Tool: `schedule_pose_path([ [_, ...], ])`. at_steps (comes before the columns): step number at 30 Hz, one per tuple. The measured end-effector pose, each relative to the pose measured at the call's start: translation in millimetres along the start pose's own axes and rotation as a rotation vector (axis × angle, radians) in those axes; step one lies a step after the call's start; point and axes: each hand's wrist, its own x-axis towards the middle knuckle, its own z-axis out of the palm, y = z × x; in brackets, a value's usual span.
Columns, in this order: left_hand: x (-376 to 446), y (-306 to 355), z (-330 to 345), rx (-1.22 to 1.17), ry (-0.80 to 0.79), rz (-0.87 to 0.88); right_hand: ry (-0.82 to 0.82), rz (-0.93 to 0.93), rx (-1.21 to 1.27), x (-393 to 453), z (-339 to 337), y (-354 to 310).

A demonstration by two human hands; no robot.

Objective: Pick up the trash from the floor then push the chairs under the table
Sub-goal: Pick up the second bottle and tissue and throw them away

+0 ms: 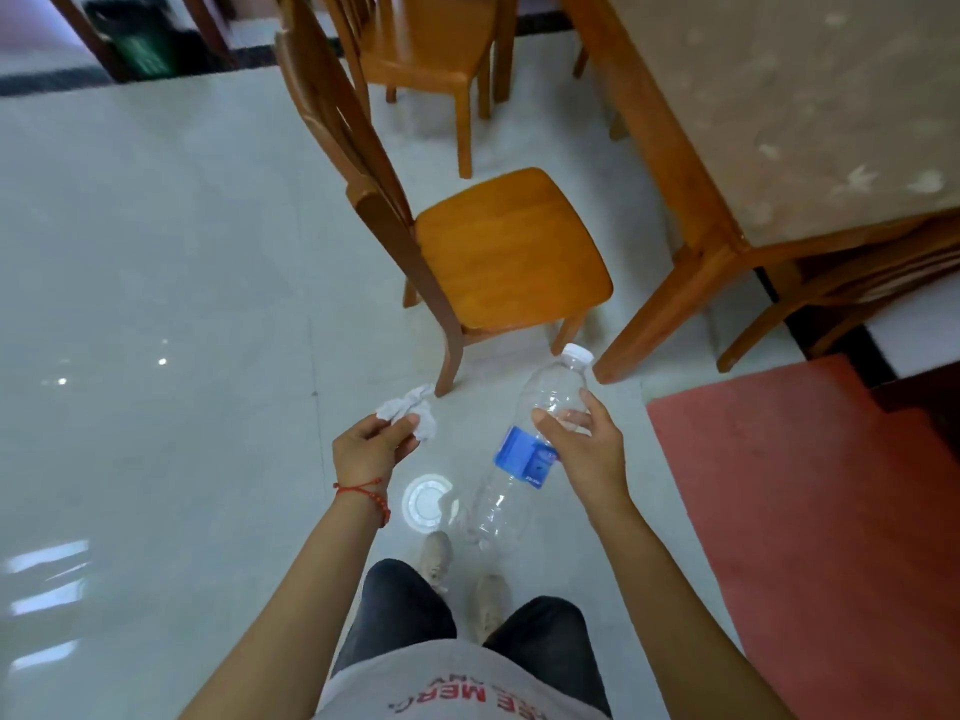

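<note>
Both hands are raised over the pale tiled floor (156, 252); right hand (587, 449) grips an empty clear plastic bottle (519, 459), blue label at mid-body, white cap on, tilted cap-end away; left hand (371, 449) pinches a crumpled white tissue (410, 407) between thumb and fingers; a round clear plastic lid (426, 501) lies flat on the tiles below the hands, near the shoes; nearest wooden chair (509, 252) stands pulled out, well clear of the table (779, 122); a second chair (431, 49) stands beyond it.

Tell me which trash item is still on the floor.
The clear plastic lid between the hands; the crumpled tissue is in the left hand, the bottle in the right hand.
</note>
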Motion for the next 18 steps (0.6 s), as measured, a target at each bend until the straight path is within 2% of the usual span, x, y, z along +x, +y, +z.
schedule_pose_path([
  [8,-23.1,14.5,-49.6,-0.074,0.153,0.074,-0.206,-0.116,-0.108,-13.4,41.1,-23.8],
  [18,-31.8,16.6,-155.1,-0.251,0.436,0.077,-0.522,-0.222,-0.263,-43.8,137.2,-36.5],
])
